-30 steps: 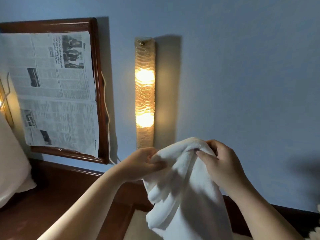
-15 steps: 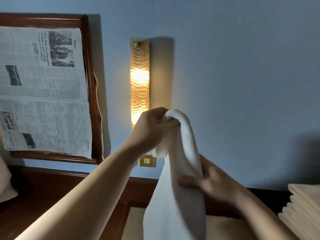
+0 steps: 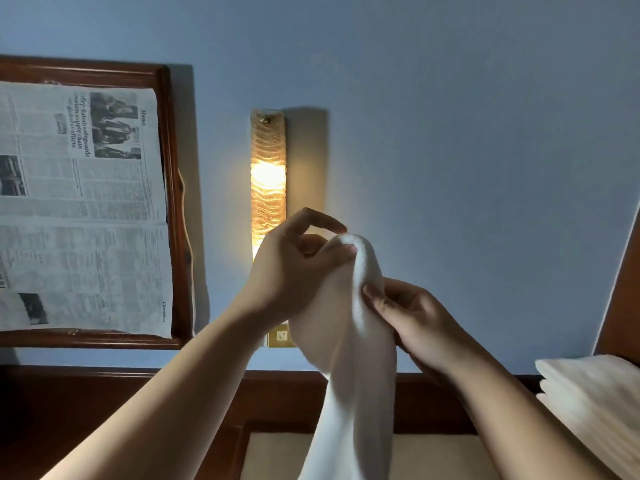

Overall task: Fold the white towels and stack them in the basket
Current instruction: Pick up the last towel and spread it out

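White towel held up in the air before the wall, hanging unfolded. Left hand pinches its top, right hand clamped on it lower down. Folded towels stacked at right; basket not visible. Folding of this one barely begun, judging by the loose hang.

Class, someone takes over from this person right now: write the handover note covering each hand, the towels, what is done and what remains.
Left hand: grips the top of the hanging white terry towel, held up in front of the blue wall.
Right hand: pinches the same towel lower down, on its right side.
Stack of folded white towels: at the right edge.
Basket: not in view.
Done: some towels look folded already.
Left: fold the held towel, then stack the towels in the basket.
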